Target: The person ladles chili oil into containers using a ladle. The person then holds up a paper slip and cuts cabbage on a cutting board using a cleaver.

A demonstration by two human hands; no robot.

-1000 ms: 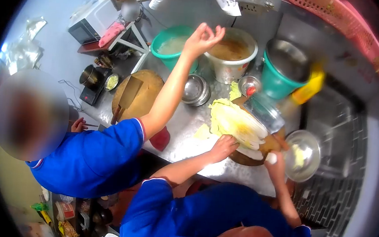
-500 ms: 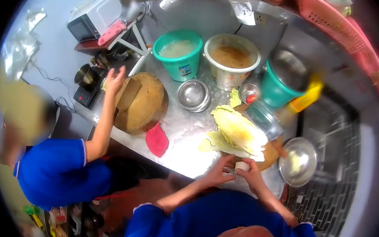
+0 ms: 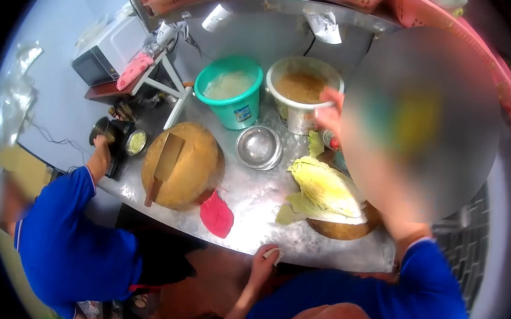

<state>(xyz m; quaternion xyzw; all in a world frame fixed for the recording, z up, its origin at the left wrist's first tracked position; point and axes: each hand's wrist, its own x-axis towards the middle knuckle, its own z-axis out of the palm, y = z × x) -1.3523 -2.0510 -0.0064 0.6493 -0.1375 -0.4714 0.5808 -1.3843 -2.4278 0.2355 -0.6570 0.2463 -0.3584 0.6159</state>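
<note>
Down at the table's front edge, my left hand [image 3: 264,261] is closed around a small whitish piece [image 3: 273,256], whose kind I cannot make out. My right hand [image 3: 330,108] reaches across to the rim of the white bucket [image 3: 297,119]. Its visible fingers are apart with nothing seen in them; a blurred patch covers the rest of the hand and the forearm. Between my arms, a cut Chinese cabbage [image 3: 325,192] lies on a round wooden board [image 3: 346,228], with loose leaves beside it.
A cleaver [image 3: 169,156] lies on a round chopping block [image 3: 197,170] at left. Nearby are a red cloth [image 3: 217,214], stacked metal bowls [image 3: 259,148] and a green bucket [image 3: 235,107]. A co-worker [image 3: 75,235] stands left, one hand at a dark pot [image 3: 103,129].
My hands have separated: the left moved left with the whitish piece, the right went up toward the white bucket. The co-worker's hand moved from above the chopping block to the pot.
</note>
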